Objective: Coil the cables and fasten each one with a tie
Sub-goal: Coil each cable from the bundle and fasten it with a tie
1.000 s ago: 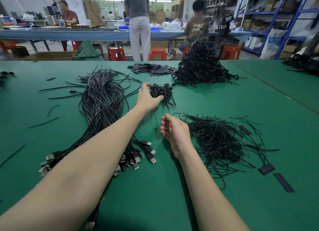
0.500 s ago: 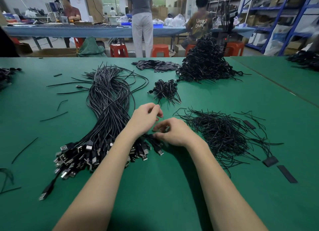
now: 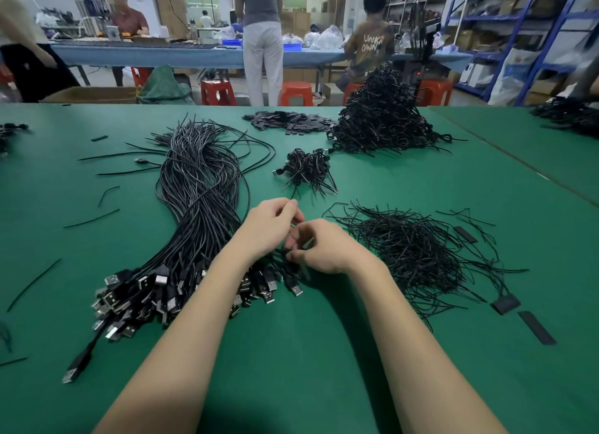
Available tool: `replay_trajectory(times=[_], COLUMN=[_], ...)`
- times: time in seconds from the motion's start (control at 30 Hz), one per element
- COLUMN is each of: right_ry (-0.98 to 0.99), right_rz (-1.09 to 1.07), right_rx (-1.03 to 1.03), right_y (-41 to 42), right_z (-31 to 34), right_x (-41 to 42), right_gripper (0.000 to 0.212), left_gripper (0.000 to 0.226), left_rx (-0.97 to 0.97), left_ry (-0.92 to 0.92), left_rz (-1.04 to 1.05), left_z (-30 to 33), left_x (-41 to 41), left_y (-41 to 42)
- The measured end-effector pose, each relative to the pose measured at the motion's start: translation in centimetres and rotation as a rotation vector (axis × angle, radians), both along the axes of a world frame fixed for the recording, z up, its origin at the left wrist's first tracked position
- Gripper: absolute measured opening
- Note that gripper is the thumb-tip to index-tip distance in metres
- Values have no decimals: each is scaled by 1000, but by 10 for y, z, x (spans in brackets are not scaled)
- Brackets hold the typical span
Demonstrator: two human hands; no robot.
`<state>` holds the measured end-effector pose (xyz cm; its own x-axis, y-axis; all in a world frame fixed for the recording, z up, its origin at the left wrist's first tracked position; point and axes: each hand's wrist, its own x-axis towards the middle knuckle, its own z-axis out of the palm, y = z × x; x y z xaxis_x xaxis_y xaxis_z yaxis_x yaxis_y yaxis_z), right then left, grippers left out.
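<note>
Two hands meet right at the plug end of the big bundle of loose cables [image 3: 201,207], which fans out across the green table [image 3: 308,352] with all the USB plugs [image 3: 155,291] pointing toward the person. Makes sense to lay it that way, since you can fish out one plug at a time without dragging the whole mess. The left hand [image 3: 270,226] has its fingers curled in over the plugs, and the right hand [image 3: 324,249] is curled too, fingertips pinching something dark at the edge of the bundle. Looks like a single cable being picked out, but it's too tangled and small for me to say for sure what each hand actually has.

The ties [image 3: 411,252] sit in a loose heap just to the right of the right hand, so grabbing one is a short reach. Finished stuff goes further back: a small bunch of coiled cables [image 3: 308,169] beyond the hands, and a big pile of coiled cables [image 3: 382,119] near the far edge, with a flat heap of black strips [image 3: 291,121] beside it.

Main nuisance, I'd guess: the neighbouring plugs are packed tight, so pulling one could snag others. Stray tie bits [image 3: 92,218] litter the left side.
</note>
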<state>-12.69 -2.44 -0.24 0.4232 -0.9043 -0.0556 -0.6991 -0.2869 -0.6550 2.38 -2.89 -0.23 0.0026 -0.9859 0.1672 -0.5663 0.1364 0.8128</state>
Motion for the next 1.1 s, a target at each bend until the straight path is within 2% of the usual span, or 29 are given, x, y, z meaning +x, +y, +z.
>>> replay_trajectory(times=[0.13,0.2,0.3,0.4,0.47,0.57,0.67,0.77,0.87,0.97,1.03,1.1], right_ry=[-84,-176,-470,-776,-889,-1014,-847,-660,-585,-663,-603,-493], right_rz=[20,35,-13,-161,-269,-290,-88,57,180,232,285,271], right_rx=[130,206,252,276,262,321,431,531,557,625,720,774], right_y=[3,3,0,-4,-6,-9,-6,-1,6,11,15,16], right_z=[13,24,39,42,39,34,24,20,29,42,45,37], right_x=[-13,-27,-49,-56,-53,-46,-40,-34,-33,-46,-56,-61], right_gripper=[7,8,12,14,12,36,63,65,80,60,39,29], left_gripper=[40,43,53,64,55,42,45,48,46,47,49,51], left_rx=[-42,-37,26,123,137,164,217,286,246,212,188,175], left_ry=[23,-34,-117,-30,35,362,803,1222,1434,1547,1599,1592], left_rz=[-7,-16,-92,-288,-386,-458,-524,-560,-417,-219,-144,-131], left_z=[3,4,6,13,19,33,45,55,56,51,48,46], left_x=[1,2,-2,-10,-18,-35,-45,-38,-22,-5,5,10], left_y=[2,4,9,14,17,23,28,27,21,14,12,13])
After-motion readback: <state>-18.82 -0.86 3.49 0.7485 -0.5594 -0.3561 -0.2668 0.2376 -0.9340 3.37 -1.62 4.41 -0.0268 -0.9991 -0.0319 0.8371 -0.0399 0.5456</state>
